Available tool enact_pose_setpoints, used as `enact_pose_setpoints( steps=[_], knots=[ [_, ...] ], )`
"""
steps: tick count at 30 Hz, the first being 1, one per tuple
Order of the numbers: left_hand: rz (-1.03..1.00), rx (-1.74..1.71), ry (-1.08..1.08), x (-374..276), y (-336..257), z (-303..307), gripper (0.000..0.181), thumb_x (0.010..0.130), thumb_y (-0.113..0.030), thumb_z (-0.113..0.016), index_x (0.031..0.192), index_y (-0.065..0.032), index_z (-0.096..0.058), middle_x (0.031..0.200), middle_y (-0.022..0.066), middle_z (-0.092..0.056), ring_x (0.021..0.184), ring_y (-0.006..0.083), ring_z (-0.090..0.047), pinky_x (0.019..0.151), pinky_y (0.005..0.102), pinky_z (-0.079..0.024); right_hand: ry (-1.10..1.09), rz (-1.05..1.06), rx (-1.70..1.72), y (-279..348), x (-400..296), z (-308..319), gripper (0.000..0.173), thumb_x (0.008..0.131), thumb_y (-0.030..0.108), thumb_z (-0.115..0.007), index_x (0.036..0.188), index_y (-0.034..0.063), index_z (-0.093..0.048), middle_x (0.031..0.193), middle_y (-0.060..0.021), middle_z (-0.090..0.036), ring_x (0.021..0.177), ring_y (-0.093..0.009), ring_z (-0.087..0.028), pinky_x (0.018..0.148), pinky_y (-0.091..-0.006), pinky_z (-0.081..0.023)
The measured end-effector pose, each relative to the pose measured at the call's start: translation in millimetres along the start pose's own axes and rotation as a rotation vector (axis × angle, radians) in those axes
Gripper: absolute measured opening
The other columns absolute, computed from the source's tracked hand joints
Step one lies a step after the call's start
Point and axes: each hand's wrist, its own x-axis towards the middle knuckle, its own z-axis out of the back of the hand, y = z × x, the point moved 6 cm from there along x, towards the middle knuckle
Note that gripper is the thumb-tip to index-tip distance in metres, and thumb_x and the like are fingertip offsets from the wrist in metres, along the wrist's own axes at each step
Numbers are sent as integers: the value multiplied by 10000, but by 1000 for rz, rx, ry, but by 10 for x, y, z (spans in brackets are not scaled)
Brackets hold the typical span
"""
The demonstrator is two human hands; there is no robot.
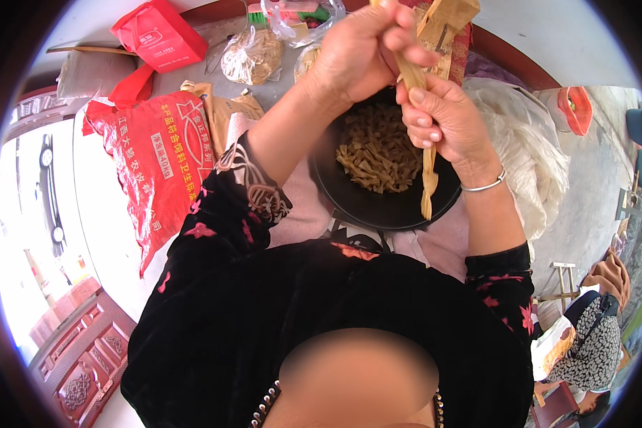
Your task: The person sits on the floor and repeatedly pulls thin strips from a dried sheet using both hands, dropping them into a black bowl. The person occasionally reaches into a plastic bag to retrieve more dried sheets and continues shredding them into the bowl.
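A long, pale yellow-brown strip of dried plant material (pixel 429 187) runs down through both hands. My left hand (pixel 366 53) is at its upper part, near the top edge of the view, with the fingers curled around it. Lower down, my right hand (pixel 449 117) grips the same strip between thumb and fingers, and a twisted tail hangs below. Beneath lies a round black pan (pixel 364 211) holding a heap of short, cut brownish pieces (pixel 377 152). Just beyond my right hand stands a wooden block (pixel 452 18) with a narrow dark metal piece (pixel 442 35) on it.
On the left lies a printed red sack (pixel 150 155), with a red carrier bag (pixel 160 40) behind it. Clear plastic bags (pixel 252 56) sit at the back. A white woven sack (pixel 529 155) is at the right. Another person (pixel 588 342) appears at lower right.
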Motion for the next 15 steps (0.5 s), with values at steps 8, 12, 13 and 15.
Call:
enact_pose_setpoints(
  steps=[8,12,13,15],
  knots=[
    [-473,913,-380,-196,-523,52,297,964,-225,-374,780,-50,-529,700,50,-546,602,152,-551,514,275,-451,-1,100,50,25,-18,-6,212,937,183,-492,938,-20,-554,598,20,-429,454,-37,-365,441,-188,-336],
    [-598,1435,-43,-323,-298,-299,308,940,-259,-458,1017,-1,-609,1040,179,-610,1054,295,-573,878,381,-461,3,288,172,143,-49,-27,215,923,153,-502,1080,14,-549,619,18,-441,468,-32,-361,465,-206,-346],
    [-639,1434,63,-311,-181,-308,326,943,-264,-458,1074,-8,-612,1081,195,-599,1069,271,-568,871,373,-461,-26,322,146,162,-72,-21,223,916,146,-513,1100,27,-546,622,19,-442,469,-29,-356,467,-204,-347],
    [-636,1466,94,-310,47,-306,367,947,-311,-448,1118,-26,-603,1162,214,-563,1118,258,-539,899,370,-432,-373,561,-820,293,-153,-10,178,867,82,-568,1025,2,-580,754,-32,-610,590,-119,-548,592,-248,-456]
  ],
)
